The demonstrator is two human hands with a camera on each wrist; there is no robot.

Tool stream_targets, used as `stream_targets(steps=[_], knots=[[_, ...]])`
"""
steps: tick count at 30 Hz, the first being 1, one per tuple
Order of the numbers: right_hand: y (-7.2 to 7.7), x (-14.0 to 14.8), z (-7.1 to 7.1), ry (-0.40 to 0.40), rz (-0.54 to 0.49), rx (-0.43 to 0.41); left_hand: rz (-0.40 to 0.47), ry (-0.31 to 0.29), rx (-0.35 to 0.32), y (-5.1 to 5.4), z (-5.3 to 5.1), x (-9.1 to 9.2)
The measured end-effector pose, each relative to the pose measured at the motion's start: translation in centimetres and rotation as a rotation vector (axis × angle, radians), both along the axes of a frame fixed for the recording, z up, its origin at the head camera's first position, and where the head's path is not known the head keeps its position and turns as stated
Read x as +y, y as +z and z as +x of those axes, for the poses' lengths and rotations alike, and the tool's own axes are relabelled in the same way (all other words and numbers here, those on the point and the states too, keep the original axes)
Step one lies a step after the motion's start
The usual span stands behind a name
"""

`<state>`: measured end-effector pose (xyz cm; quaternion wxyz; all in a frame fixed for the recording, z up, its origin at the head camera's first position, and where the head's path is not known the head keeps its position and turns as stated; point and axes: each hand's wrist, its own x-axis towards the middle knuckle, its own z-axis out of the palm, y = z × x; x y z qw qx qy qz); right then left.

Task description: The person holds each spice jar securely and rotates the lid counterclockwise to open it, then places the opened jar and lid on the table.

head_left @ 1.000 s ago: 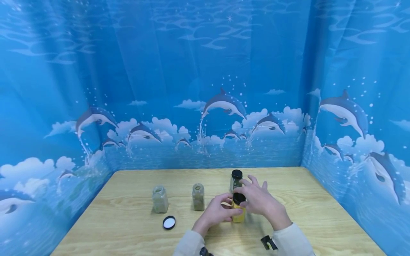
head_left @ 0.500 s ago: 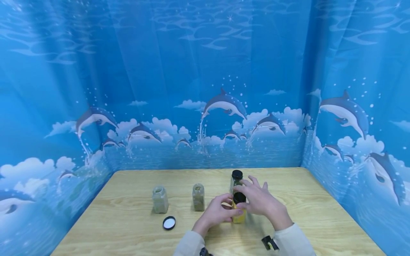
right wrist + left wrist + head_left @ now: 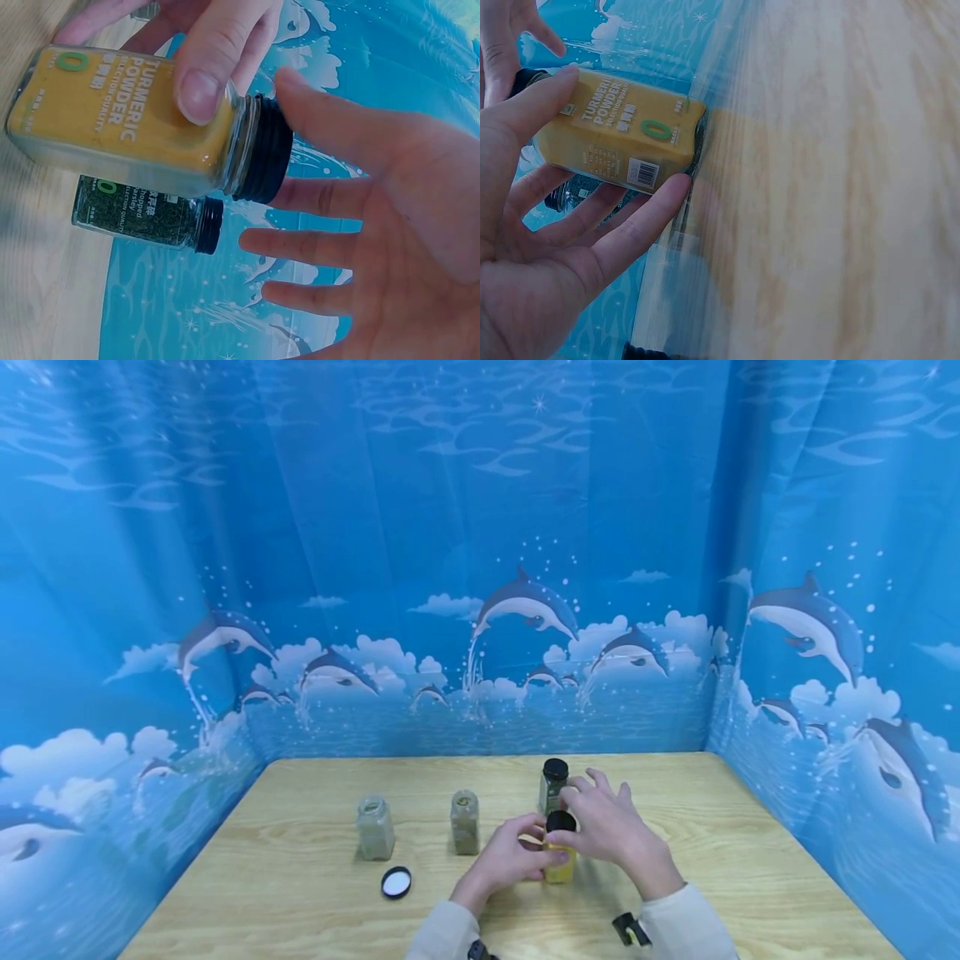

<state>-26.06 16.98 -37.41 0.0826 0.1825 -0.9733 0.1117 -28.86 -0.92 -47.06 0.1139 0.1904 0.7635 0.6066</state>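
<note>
A square glass jar of turmeric powder point(image 3: 558, 867), yellow with a black lid point(image 3: 267, 150), stands upright on the table. My left hand point(image 3: 510, 856) grips its body, with the thumb point(image 3: 201, 96) lying across the label side and the fingers behind. On the lid, my right hand point(image 3: 611, 833) pinches the rim between thumb and index finger, while its other fingers point(image 3: 300, 247) stretch out loosely. Right behind is a black-lidded jar of chopped parsley point(image 3: 139, 214), partly hidden by the right hand in the head view.
To the left stand two lidless glass jars, one pale point(image 3: 375, 831) and one with dark contents point(image 3: 464, 827). A black lid point(image 3: 396, 882) lies white inside up in front of them. A blue dolphin-print curtain point(image 3: 480, 568) borders the wooden table point(image 3: 300, 877).
My right hand's fingers have turned slightly around the lid, its index finger drawing back a little to the right. The left hand and the turmeric jar have stayed in place.
</note>
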Motion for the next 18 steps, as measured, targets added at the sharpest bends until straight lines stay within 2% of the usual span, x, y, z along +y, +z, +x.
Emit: stream_targets(steps=[7,13,18], knots=[[0.13,-0.18,0.15,0.023,0.015,0.008,0.004,0.009,0.002,-0.08,-0.03,0.02],[0.36,-0.35,0.36,0.069,-0.003,-0.039,-0.015,0.019,-0.007,-0.03,0.0,-0.04],[0.33,-0.38,0.42,0.077,-0.016,-0.066,-0.021,0.019,-0.015,0.0,0.01,-0.11]])
